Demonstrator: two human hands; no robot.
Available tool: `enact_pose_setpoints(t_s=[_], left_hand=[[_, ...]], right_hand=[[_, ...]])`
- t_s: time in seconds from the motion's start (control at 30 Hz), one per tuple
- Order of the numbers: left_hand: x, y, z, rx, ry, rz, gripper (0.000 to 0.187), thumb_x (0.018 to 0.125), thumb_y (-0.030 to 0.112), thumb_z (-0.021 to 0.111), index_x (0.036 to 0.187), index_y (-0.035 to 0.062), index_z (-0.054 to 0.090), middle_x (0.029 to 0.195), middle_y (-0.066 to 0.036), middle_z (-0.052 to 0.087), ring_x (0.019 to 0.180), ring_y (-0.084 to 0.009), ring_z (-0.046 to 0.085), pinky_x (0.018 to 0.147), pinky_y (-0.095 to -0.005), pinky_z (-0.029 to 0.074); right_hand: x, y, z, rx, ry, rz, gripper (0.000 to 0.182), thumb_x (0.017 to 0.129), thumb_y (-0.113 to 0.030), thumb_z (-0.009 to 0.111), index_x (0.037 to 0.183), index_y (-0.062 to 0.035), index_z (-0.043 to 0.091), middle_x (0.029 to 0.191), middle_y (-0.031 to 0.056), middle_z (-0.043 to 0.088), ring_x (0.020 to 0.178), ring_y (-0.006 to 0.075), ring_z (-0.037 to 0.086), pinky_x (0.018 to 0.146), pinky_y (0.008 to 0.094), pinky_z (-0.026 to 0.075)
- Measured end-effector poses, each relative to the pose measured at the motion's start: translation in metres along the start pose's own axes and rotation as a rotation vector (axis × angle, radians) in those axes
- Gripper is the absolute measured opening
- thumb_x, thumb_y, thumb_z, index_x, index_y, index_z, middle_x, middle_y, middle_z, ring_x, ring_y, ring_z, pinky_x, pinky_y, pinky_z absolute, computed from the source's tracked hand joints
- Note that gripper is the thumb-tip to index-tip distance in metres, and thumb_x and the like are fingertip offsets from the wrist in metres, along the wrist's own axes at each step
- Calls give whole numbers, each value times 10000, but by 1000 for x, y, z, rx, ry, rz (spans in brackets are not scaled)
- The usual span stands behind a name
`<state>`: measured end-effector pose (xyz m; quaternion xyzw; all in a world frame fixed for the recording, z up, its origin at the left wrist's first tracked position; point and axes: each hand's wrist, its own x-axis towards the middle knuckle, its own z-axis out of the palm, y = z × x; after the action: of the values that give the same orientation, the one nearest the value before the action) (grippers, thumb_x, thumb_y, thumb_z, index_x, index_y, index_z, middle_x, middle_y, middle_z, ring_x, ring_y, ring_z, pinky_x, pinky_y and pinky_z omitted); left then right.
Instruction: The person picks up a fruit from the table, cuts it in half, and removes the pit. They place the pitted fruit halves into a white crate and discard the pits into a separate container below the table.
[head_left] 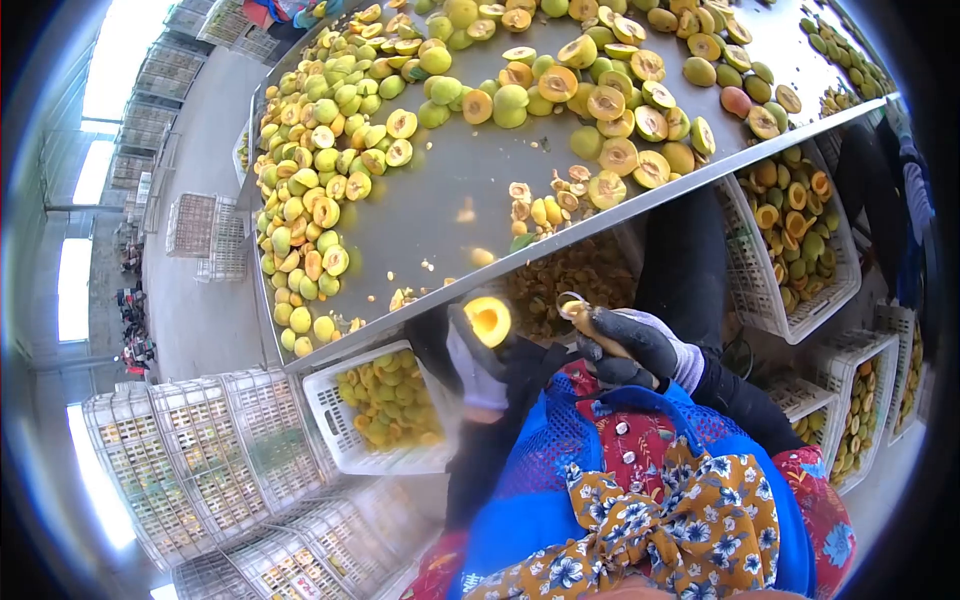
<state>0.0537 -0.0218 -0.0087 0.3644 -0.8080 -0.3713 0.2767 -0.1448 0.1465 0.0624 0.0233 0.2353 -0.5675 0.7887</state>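
Note:
My left hand [468,352], in a dark-palmed glove, is closed around a yellow peach half [488,321] with a hollow in its cut face. In my right hand [635,348], also gloved, is a pitting tool [605,330] with a pale handle and a small curved metal loop at its tip. The loop is to the right of the peach half, apart from it. Both hands are just below the near edge of the metal table [430,215]. Cut peach halves [605,103] with brown centres lie on the table, along with a small pile of removed pits [550,205].
A white crate [385,465] of peach halves stands at lower left, near my left arm. Another filled crate [790,325] is under the table at right. Scraps [570,285] lie below the table edge. Stacked crates [210,450] stand at left. Another person's sleeve [918,195] shows at far right.

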Motion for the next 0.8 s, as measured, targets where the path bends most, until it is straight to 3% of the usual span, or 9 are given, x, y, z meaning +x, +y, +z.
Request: enact_pose_setpoints(t_s=[0.13,0.23,0.3,0.33,0.4,0.43,0.63,0.7,0.8], left_hand=[[-36,-77,-114,1057,-134,-9,521,969,366,481,1370,34,452,1256,-232,552,1090,-405,571,901,-420,496],[5,-52,-143,1315,37,-693,586,939,409,522,1381,33,439,1262,-254,548,1133,-409,552,919,-437,482],[51,-118,-171,1158,19,-345,542,940,400,518,1316,14,470,1203,-272,568,1101,-396,576,895,-465,486],[104,-40,-149,956,137,-472,431,935,385,525,1140,8,563,1027,-250,634,966,-387,637,803,-484,512],[184,-61,-125,1074,210,35,249,886,303,557,842,74,644,774,-145,660,649,-322,648,577,-445,509],[237,-99,-107,1070,160,33,189,859,266,573,812,100,651,780,-129,664,624,-265,642,528,-404,488],[432,-90,-11,955,-238,-960,397,924,333,570,1254,128,654,1280,-45,630,1092,-299,607,682,-508,526],[431,-96,-18,987,-222,-924,403,924,342,567,1259,134,651,1296,-46,618,1120,-299,586,693,-501,526],[410,-113,-29,1068,-202,-822,411,923,355,563,1266,143,646,1319,-48,599,1162,-298,555,711,-491,526]], right_hand=[[18,0,-31,-733,99,-263,378,1028,-387,473,875,-51,556,567,-28,421,477,38,401,432,213,311],[21,-10,-26,-683,221,-89,371,1021,-370,495,806,-72,551,672,-47,464,584,45,428,529,232,360],[29,-13,-30,-664,279,-27,379,1014,-384,510,809,-68,543,688,-50,468,602,43,422,541,227,352],[30,-11,-41,-738,270,-84,377,1016,-376,509,807,-64,536,696,-48,469,618,49,421,546,243,355],[39,-13,-37,-812,315,-114,266,982,-240,557,811,-42,509,689,9,455,629,132,418,561,318,359],[46,-14,-32,-848,335,-107,242,956,-244,571,810,-54,533,723,21,478,663,148,440,585,324,374],[283,-145,88,-1707,452,-459,142,798,-265,655,806,-125,677,926,93,614,861,243,573,729,360,463],[386,-189,162,-1980,539,-464,143,745,-272,683,805,-149,724,994,117,659,928,275,617,777,372,493],[376,-182,119,-1916,609,-424,165,729,-280,699,826,-156,749,1017,118,680,948,275,635,795,367,506]])
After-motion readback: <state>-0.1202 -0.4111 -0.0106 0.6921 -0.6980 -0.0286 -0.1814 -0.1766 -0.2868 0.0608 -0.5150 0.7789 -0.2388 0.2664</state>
